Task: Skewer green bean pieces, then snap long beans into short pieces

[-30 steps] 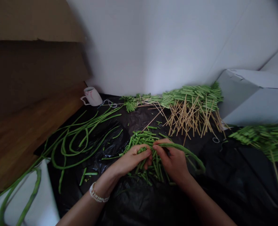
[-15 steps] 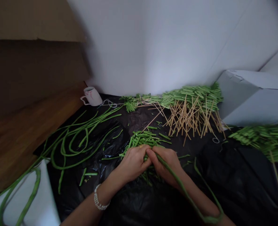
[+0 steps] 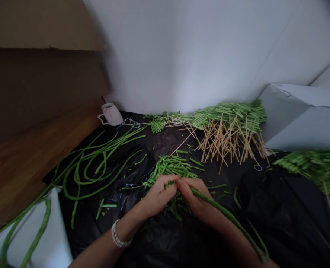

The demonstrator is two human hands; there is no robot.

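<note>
A long green bean runs from between my hands back over my right forearm and loops at the lower right. My right hand is closed around it, thumb against the fingers. Against it, fingertips touching, my left hand pinches the bean's near end; what lies inside that grip is mostly hidden. Under and just beyond both hands is a heap of short cut bean pieces. A beaded bracelet circles my left wrist.
Whole long beans curl at the left on black plastic sheeting. A white mug stands by the wall. Bean pieces on wooden skewers are piled at the back, with more skewered beans at right. A white box sits behind.
My hands stay together, with the left fingers loosened and shifted slightly. The bean over my right forearm has slid a little, its loop moving lower. The view has shifted slightly.
</note>
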